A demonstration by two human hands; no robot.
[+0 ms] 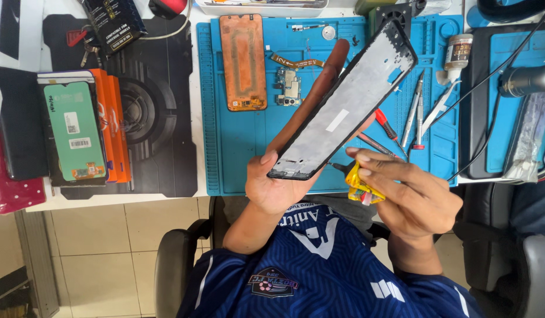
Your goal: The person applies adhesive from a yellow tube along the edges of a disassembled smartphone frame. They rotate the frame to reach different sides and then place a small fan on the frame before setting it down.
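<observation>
My left hand (287, 176) holds a black phone frame (346, 103) tilted up over the blue work mat (237, 147), fingers stretched along its back. My right hand (414, 197) is closed on a small yellow glue tube (362, 189), its dark tip at the frame's lower edge. On the mat beyond lie an orange-brown phone back panel (243, 62), a small circuit board (289, 88) and a flex cable (296, 61).
Tweezers and a red-handled screwdriver (388, 125) lie on the mat's right side near a small bottle (458, 52). A green-backed screen (74, 131) rests on orange boxes at left, keys (84, 44) behind. A black cable (490, 118) crosses at right.
</observation>
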